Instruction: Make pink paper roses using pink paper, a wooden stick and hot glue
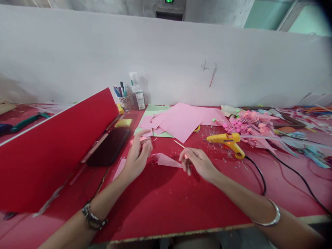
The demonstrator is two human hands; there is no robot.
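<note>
Between the thumb and fingers of my right hand (194, 160) is a thin wooden stick (179, 144), pointing up and to the left. My left hand (138, 152) is curled, with a small pink piece (142, 138) at its fingers; its kind is hard to make out, and part of it is hidden. A folded pink paper cone (167, 160) lies on the red table between my hands. Just beyond them, pink paper sheets (181, 121) overlap a light green sheet (142, 121). A yellow glue gun (224, 138) lies to the right of my right hand.
A tilted red board (59, 141) stands at the left beside a black phone (109, 147). Behind are a pen cup (125, 102) and a bottle (138, 97). Pink paper decorations (251, 126) pile up at the right, and a black cord (259, 176) crosses the table.
</note>
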